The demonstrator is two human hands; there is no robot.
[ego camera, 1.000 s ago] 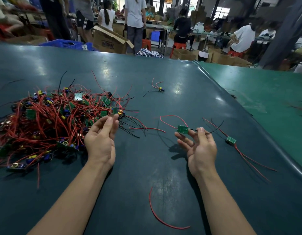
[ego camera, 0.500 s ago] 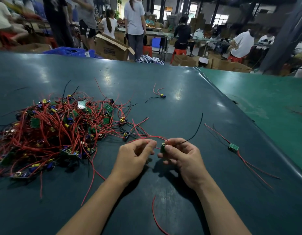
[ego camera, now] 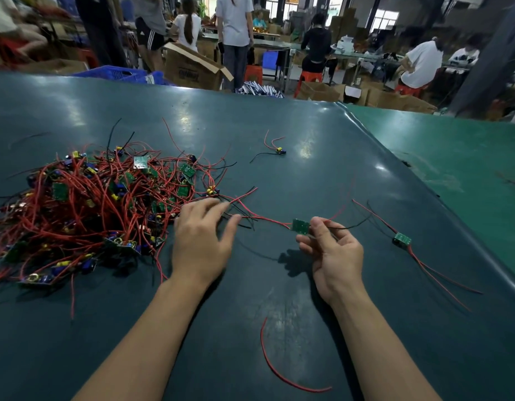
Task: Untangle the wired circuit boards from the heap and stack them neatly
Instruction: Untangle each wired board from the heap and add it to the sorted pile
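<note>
Right hand (ego camera: 334, 250) pinching a small green board (ego camera: 301, 226) at the fingertips, right of the heap (ego camera: 85, 204); left hand (ego camera: 201, 238), fingers loose, resting at the heap's edge.

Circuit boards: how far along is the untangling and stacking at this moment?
Barely started. Done: one green circuit board lies freed on the table's right side; no stack exists. In hand: the right hand pinches a second board, its red wire trailing toward the heap, by the open left hand. Left: nearly the whole heap, plus a stray board.
</note>
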